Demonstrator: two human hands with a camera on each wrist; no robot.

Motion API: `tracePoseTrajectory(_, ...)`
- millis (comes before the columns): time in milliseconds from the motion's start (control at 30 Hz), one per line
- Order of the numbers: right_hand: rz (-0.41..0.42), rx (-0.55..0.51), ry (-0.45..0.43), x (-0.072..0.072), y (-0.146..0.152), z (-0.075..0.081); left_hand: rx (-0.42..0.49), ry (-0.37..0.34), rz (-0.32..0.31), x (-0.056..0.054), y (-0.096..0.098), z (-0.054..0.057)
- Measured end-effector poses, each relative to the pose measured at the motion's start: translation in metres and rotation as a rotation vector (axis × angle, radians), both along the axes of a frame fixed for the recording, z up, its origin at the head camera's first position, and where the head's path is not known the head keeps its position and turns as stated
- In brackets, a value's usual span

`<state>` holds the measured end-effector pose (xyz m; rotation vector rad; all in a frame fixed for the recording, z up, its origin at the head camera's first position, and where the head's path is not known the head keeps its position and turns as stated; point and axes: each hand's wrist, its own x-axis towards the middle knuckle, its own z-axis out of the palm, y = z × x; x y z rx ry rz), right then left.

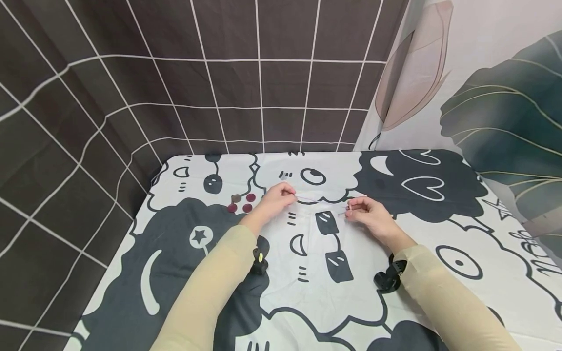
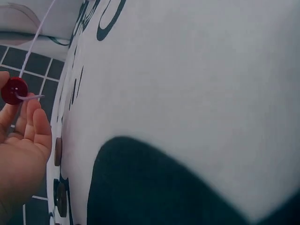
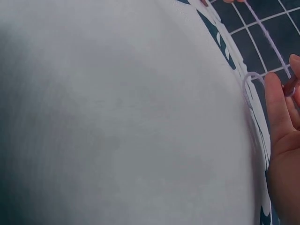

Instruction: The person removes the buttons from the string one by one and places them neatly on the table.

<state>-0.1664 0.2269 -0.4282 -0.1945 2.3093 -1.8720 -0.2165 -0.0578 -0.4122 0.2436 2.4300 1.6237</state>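
My left hand (image 1: 277, 197) pinches a round red button (image 2: 14, 91) between thumb and fingers, plain in the left wrist view. A short end of pale lilac string (image 2: 32, 97) pokes out of the button. From there the string runs straight across to my right hand (image 1: 369, 213), a short distance to the right. In the right wrist view that hand pinches a dark red button (image 3: 290, 87), seen almost edge-on and partly hidden by the fingers. A loose loop of the string (image 3: 253, 75) curls beside the index finger. Both hands are just above the patterned cloth.
Several dark red and brownish buttons (image 1: 248, 207) lie in a cluster on the cloth, left of my left hand. The cartoon-print cloth (image 1: 325, 307) covers the table. Dark grid-patterned curtains (image 1: 281, 83) hang behind and at the left; a leaf-print curtain (image 1: 474, 29) hangs at the right.
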Motion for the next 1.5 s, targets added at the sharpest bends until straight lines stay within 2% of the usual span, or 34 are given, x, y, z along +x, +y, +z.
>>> tracePoseTrajectory(367, 0.004, 0.007, 0.015, -0.001, 0.001, 0.0, 0.013, -0.015, 0.022, -0.001, -0.01, 0.001)
tracePoseTrajectory(667, -0.012, 0.005, 0.009, -0.001, 0.001, -0.001, -0.045, -0.008, 0.027, -0.002, -0.02, -0.002)
tracePoseTrajectory(1067, -0.026, -0.015, 0.009, 0.001, -0.001, 0.001, -0.004, -0.03, 0.039, -0.004, -0.03, -0.003)
tracePoseTrajectory(1400, -0.019, -0.038, 0.024, 0.001, 0.001, -0.001, -0.076, 0.004, 0.018, -0.003, -0.038, -0.001)
tracePoseTrajectory(1500, -0.022, -0.024, 0.022, 0.0, 0.001, -0.001, -0.053, 0.0, 0.037, -0.003, -0.038, -0.001)
